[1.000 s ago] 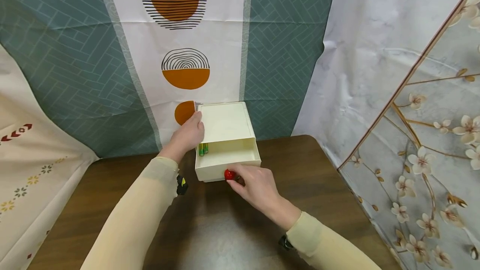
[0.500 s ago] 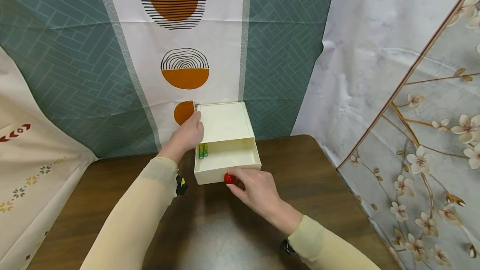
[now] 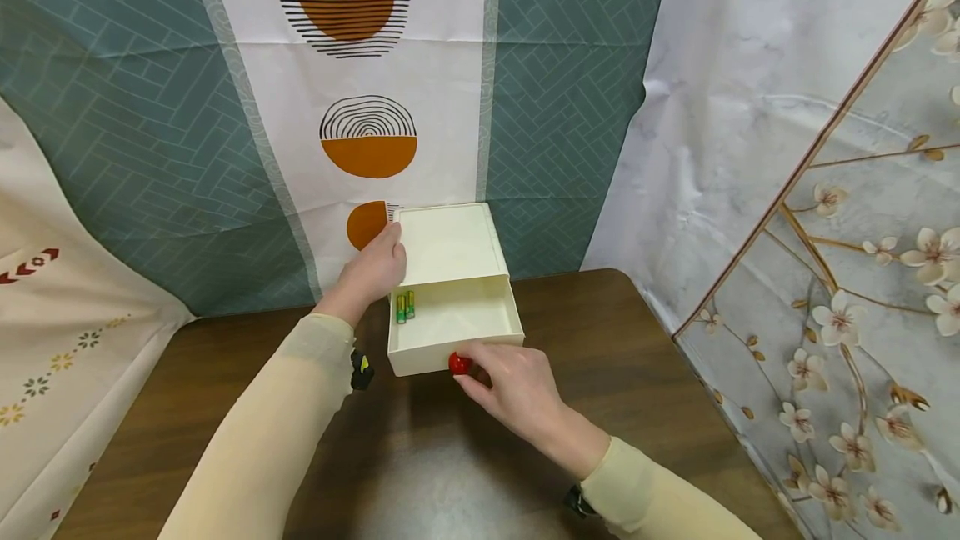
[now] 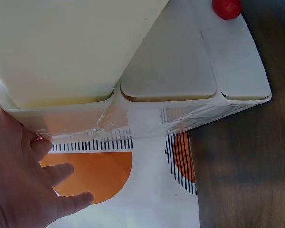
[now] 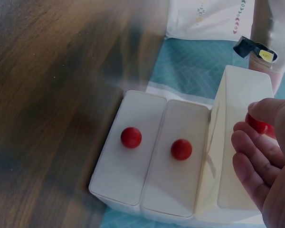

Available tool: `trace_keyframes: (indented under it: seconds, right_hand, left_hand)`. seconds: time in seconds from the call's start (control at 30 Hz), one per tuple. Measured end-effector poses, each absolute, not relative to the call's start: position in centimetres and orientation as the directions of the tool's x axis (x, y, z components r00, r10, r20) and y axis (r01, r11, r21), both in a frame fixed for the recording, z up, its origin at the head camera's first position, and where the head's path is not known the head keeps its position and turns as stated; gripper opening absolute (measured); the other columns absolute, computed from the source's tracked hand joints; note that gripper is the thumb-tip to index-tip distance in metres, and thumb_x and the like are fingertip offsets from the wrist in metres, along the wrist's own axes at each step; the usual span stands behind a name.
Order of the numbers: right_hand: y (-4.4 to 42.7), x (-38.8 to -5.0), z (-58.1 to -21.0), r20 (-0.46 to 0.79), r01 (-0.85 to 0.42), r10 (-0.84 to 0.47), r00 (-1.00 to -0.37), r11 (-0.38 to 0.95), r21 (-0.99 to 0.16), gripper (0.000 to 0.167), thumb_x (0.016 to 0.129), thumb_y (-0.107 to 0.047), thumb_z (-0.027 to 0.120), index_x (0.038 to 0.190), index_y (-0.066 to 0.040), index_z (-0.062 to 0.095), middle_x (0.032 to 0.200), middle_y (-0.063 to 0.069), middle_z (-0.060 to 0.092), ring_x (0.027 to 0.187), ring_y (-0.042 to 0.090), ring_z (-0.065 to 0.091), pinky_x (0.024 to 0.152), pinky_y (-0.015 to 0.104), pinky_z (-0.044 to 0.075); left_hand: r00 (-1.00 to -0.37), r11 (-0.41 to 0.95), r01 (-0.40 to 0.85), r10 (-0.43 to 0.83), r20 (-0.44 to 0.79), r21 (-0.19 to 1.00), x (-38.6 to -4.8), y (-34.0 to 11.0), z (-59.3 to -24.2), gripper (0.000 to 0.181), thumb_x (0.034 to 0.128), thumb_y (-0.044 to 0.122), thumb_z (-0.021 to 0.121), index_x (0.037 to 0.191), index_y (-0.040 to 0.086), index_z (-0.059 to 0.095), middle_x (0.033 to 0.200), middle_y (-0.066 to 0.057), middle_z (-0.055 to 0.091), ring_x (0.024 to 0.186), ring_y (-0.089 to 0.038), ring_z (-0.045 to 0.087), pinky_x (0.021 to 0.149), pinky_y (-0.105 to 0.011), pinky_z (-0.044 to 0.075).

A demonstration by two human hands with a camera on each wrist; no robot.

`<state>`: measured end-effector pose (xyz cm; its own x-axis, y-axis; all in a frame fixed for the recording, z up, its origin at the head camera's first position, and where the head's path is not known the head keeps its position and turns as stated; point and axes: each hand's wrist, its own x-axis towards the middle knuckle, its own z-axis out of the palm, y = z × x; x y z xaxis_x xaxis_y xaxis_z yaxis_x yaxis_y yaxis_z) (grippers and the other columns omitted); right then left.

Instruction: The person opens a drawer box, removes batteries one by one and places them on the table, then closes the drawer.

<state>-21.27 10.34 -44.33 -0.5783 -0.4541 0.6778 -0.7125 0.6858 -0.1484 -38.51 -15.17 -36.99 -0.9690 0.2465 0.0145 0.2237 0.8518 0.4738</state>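
A small cream drawer cabinet (image 3: 450, 242) stands on the table against the back wall hanging. Its top drawer (image 3: 468, 315) is pulled out, and two green batteries (image 3: 406, 307) lie inside at the left. My right hand (image 3: 521, 386) pinches the drawer's round red knob (image 3: 459, 364) between thumb and index finger; its other fingers bend loosely in the right wrist view. My left hand (image 3: 372, 267) rests against the cabinet's left side near the top. In the left wrist view several of its fingers (image 4: 59, 173) extend loosely, while its thumb is hidden.
Two lower drawers, the middle one (image 5: 175, 183) and the bottom one (image 5: 123, 173), are closed, each with a red knob. The brown wooden table (image 3: 600, 332) reaches toward me. Patterned cloth (image 3: 570, 107) hangs behind, with floral cloth (image 3: 847, 340) on the right.
The top drawer has slid farther out toward me with my right hand on its knob. More of the batteries shows. My left hand has stayed at the cabinet's side.
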Motion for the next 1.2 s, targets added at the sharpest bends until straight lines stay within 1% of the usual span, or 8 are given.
trace_keyframes:
  seconds: [0.47, 0.77, 0.97, 1.2]
  right_hand:
    - [10.4, -20.5, -44.4, 0.683, -0.723, -0.469, -0.56, 0.679, -0.126, 0.029, 0.09, -0.025, 0.094, 0.112, -0.021, 0.075, 0.094, -0.013, 0.079, 0.074, 0.001, 0.07, 0.059, 0.021, 0.055]
    - [10.4, -19.9, -44.3, 0.676, -0.726, -0.477, -0.562, 0.675, -0.128, 0.029, 0.09, -0.023, 0.095, 0.11, -0.022, 0.074, 0.093, -0.014, 0.078, 0.073, 0.0, 0.068, 0.06, 0.019, 0.054]
    - [10.6, -19.6, -44.5, 0.691, -0.731, -0.475, -0.545, 0.673, -0.114, 0.03, 0.09, -0.022, 0.095, 0.111, -0.022, 0.074, 0.092, -0.015, 0.079, 0.074, -0.002, 0.07, 0.059, 0.02, 0.055]
    - [10.8, -19.3, -44.6, 0.693, -0.736, -0.477, -0.541, 0.667, -0.115, 0.031, 0.089, -0.022, 0.095, 0.111, -0.021, 0.074, 0.093, -0.015, 0.079, 0.075, -0.001, 0.071, 0.06, 0.02, 0.056]
  left_hand:
    - [-0.967, 0.838, 0.235, 0.254, 0.029, 0.492, -38.4, -15.2, -36.9, 0.066, 0.1193, 0.03, 0.02, 0.176, -0.002, 0.008, 0.184, -0.017, 0.007, 0.17, -0.033, 0.007, 0.136, -0.049, 0.009]
    - [-0.966, 0.839, 0.237, 0.256, 0.028, 0.49, -38.3, -15.3, -37.0, 0.066, 0.1193, 0.03, 0.019, 0.176, -0.002, 0.008, 0.184, -0.018, 0.007, 0.17, -0.033, 0.007, 0.136, -0.05, 0.009]
    - [-0.967, 0.843, 0.236, 0.254, 0.028, 0.483, -38.3, -15.3, -37.0, 0.066, 0.1192, 0.03, 0.02, 0.176, -0.002, 0.008, 0.184, -0.018, 0.007, 0.17, -0.035, 0.009, 0.136, -0.05, 0.01]
    - [-0.966, 0.841, 0.234, 0.257, 0.021, 0.488, -38.4, -15.3, -37.1, 0.066, 0.1191, 0.03, 0.019, 0.175, -0.002, 0.008, 0.184, -0.018, 0.006, 0.17, -0.034, 0.007, 0.136, -0.05, 0.009]
